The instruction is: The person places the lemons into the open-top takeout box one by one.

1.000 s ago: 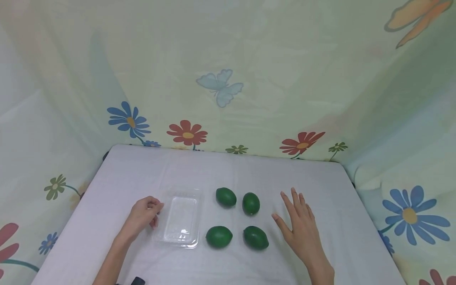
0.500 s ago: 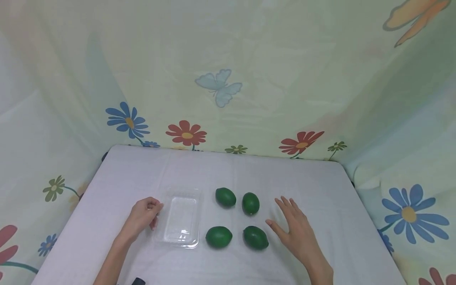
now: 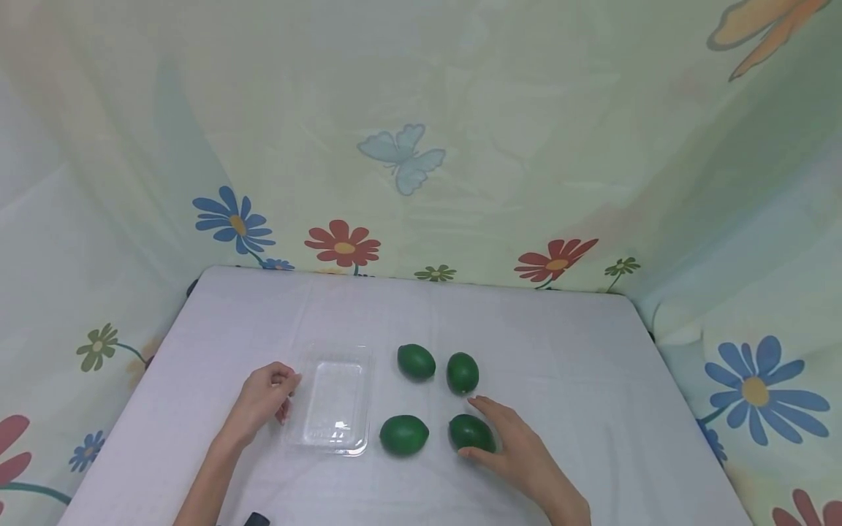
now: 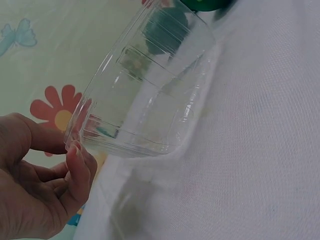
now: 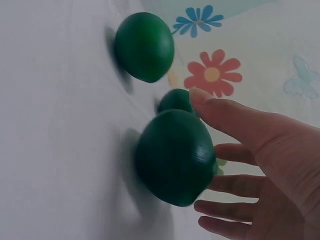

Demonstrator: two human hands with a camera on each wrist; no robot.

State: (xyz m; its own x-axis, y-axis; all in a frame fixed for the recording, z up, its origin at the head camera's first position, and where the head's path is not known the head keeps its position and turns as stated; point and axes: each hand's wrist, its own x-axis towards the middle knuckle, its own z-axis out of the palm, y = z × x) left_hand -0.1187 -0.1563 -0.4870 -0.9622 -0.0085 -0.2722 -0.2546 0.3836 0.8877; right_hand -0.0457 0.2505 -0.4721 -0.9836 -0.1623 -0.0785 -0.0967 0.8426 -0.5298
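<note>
Right hand (image 3: pixel 520 453) cups the lower-right lime (image 3: pixel 471 432) at lower centre of frame, fingers apparently touching it but not fully closed, while left hand (image 3: pixel 263 398) pinches the clear plastic tray (image 3: pixel 332 402) rim.

— Entry, left hand (image 3: pixel 263 398): what is worn?
— Nothing. No glove, ring or watch; forearm without a sleeve, nails short and plain.
— Entry, right hand (image 3: pixel 520 453)?
— Same: no covering, no jewellery, forearm without a sleeve up to the frame edge.
</note>
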